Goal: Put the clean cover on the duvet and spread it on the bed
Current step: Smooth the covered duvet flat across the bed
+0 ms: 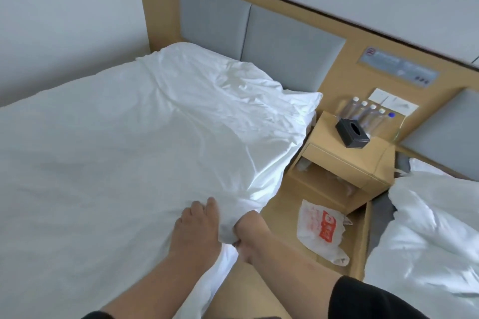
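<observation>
White duvet point(124, 142) cloth, wrinkled, matt; nightstand point(344, 163) smooth pale wood.

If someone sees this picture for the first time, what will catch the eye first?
First, the big white duvet covering the bed on the left, with the left hand lying on its near edge and the right hand gripping a bunch of that edge. Next, the red-printed plastic bag on the floor below the wooden nightstand.
</observation>
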`<state>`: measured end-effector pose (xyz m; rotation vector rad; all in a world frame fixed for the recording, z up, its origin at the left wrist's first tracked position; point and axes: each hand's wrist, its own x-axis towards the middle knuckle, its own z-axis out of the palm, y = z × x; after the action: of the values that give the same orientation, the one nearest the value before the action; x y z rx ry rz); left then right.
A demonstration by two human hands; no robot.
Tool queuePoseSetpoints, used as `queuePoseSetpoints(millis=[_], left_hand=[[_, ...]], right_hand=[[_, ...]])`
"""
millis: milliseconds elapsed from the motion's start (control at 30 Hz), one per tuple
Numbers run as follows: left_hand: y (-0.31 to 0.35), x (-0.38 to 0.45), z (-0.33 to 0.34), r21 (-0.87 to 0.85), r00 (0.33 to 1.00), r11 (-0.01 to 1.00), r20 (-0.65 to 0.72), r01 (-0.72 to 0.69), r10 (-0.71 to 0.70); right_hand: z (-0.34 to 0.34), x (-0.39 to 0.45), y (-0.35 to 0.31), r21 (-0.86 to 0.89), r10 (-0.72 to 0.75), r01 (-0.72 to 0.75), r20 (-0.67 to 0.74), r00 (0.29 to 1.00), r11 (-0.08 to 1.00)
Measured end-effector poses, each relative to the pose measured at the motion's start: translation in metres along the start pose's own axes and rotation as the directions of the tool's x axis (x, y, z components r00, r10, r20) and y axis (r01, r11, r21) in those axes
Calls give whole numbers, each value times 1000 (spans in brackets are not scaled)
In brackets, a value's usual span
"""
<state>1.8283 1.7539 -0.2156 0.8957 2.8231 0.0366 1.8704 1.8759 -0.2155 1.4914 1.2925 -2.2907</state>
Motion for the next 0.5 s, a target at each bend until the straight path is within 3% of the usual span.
queuePoseSetpoints(millis=[133, 233, 333, 400, 500], left_hand=[[-16, 37, -1, -419, 992, 905, 126, 69, -17], [-28, 57, -18, -598, 970, 782, 238, 178, -38], [-29, 66, -43, -606, 913, 762, 405, 229, 48], [-25, 71, -51, -557, 867, 797, 491, 235, 87], [-19, 82, -51, -483, 812, 831, 579, 275, 67]], right_hand=[[-11, 5, -8, -17, -31, 35, 166, 986, 999], [-27, 35, -17, 136, -8, -15, 163, 987, 991], [-46, 83, -47, 457, 67, -154, 202, 977, 876], [-57, 120, -79, 535, 88, -200, 227, 970, 821], [-68, 178, -128, 526, 92, -174, 179, 980, 833]])
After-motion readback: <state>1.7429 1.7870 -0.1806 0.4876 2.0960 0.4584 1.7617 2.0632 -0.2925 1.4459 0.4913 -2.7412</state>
